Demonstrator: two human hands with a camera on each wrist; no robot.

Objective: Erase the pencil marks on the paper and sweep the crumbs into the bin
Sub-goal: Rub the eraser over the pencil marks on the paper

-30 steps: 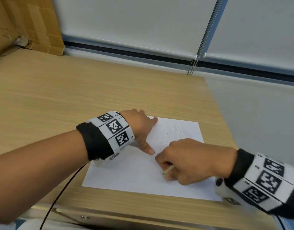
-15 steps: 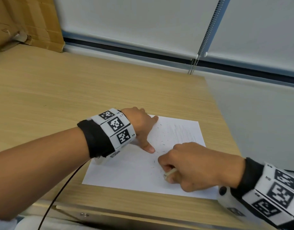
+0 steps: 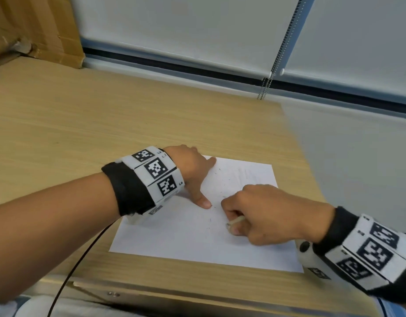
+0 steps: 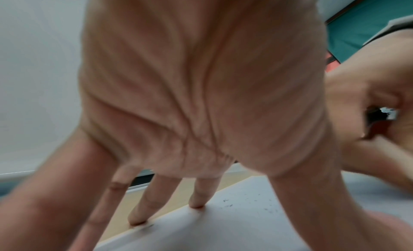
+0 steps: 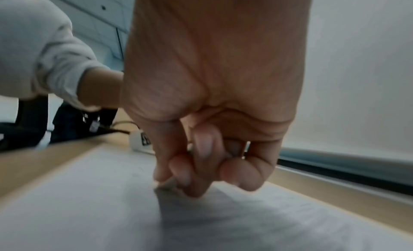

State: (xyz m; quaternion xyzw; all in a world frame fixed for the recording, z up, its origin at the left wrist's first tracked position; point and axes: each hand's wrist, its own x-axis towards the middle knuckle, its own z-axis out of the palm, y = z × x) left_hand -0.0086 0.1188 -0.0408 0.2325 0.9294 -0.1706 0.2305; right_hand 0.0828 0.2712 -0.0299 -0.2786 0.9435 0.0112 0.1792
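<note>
Eraser work on a loose sheet near the desk's front edge

Paper (image 3: 188, 234) lies flat close to the front edge of the wooden desk (image 3: 105, 124), toward its right side; by its look it is light, thin and likely to slide or buckle under rubbing, so it wants pinning flat near the rubbed spot. The right hand (image 3: 263, 216) is curled tight round a small pale eraser (image 3: 235, 221), pressed to the sheet's middle; only the eraser's tip shows, its shape hidden by the fingers. Just beyond, the left hand (image 3: 192, 170) is spread, fingers (image 4: 196, 193) straight and pressing the sheet's far left corner. Dark crumbs (image 3: 220, 177) are scattered between and beyond the hands. Pencil marks (image 3: 247, 173) toward the far edge are too faint to read. No bin is in view.
</note>
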